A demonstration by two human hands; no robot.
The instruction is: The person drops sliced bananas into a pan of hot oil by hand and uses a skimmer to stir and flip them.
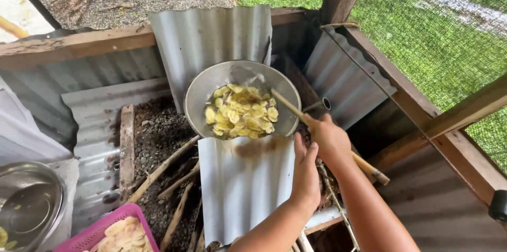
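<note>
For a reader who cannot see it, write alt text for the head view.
A right hand stirs yellow slices in a metal pan with a wooden stick. The left hand rests on a corrugated metal sheet fronting the pan.

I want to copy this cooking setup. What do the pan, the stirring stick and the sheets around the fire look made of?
Pan: dull grey metal, probably aluminium. Stirring stick in the right hand: pale wood or bamboo. Sheets: ribbed, matte grey corrugated metal, seemingly galvanised.

Outdoor wood-fire kitchen: wok (200, 93), firewood sticks (161, 170), corrugated metal sheets (243, 188)
</note>
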